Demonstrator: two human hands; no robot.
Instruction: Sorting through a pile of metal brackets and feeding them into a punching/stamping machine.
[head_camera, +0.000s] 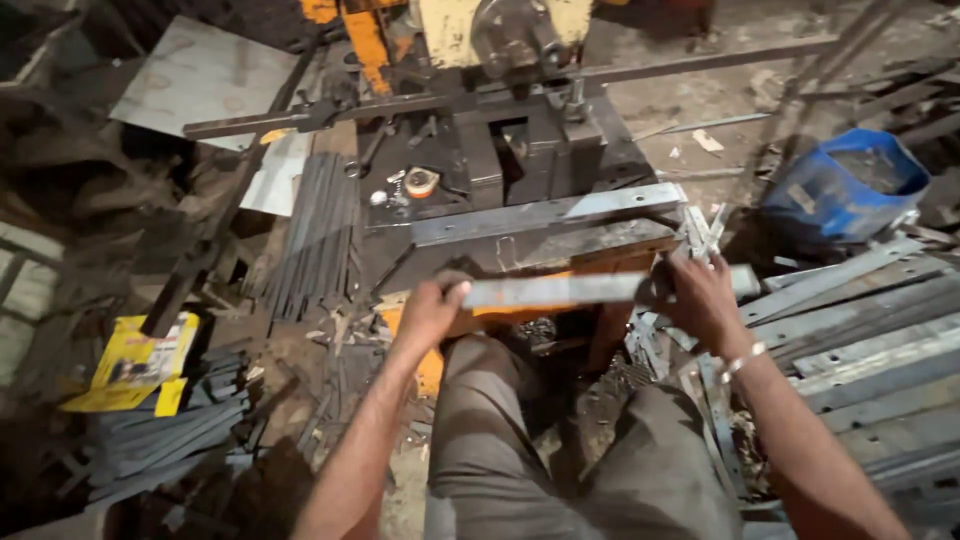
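Lying crosswise, flat steel strip (590, 289) between seemingly gripping hands (432, 310) (700, 300)

Two hands (430, 305), one blue bucket (840, 190)

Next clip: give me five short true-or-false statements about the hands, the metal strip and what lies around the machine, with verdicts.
1. Both hands grip one flat metal strip. True: left hand at one end, right hand near the other.
2. The strip is held upright. False: it lies roughly level.
3. A blue bucket sits to the right of the machine. True.
4. The right wrist is bare. False: it wears a bracelet.
5. A yellow packet lies on the left. True.
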